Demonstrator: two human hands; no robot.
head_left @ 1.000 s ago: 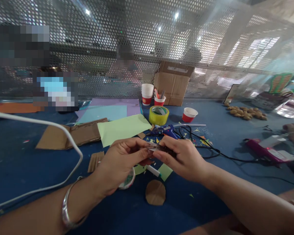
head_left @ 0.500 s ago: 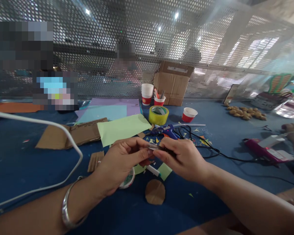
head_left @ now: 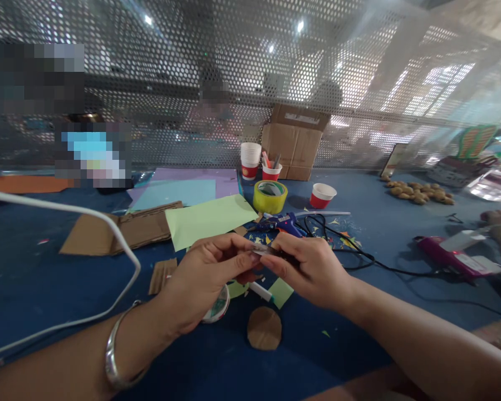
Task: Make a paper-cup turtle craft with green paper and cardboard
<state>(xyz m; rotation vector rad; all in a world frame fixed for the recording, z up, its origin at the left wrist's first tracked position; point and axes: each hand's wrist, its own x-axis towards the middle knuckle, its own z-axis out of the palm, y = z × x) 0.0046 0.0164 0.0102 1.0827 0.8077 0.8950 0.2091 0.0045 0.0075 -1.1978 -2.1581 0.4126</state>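
Observation:
My left hand (head_left: 211,275) and my right hand (head_left: 311,270) meet near the middle, each pinching a small thin greyish piece (head_left: 262,249) whose nature is unclear. Fingers hide most of it. Below them a round cardboard disc (head_left: 264,328) lies on the blue table (head_left: 317,362). A white marker with a green tip (head_left: 261,292) and a light green paper scrap (head_left: 281,292) are just under my fingers. Partly behind my left hand sits a round tape roll (head_left: 217,307). Beyond my hands is a blue glue gun (head_left: 281,223).
A yellow tape roll (head_left: 269,197), red-and-white cups (head_left: 323,196) and a cardboard box (head_left: 294,145) stand farther back. Coloured paper (head_left: 211,220) and cardboard (head_left: 144,228) lie left, near a white cable (head_left: 127,245). Peanuts (head_left: 420,193) and a purple glue gun (head_left: 455,259) are right.

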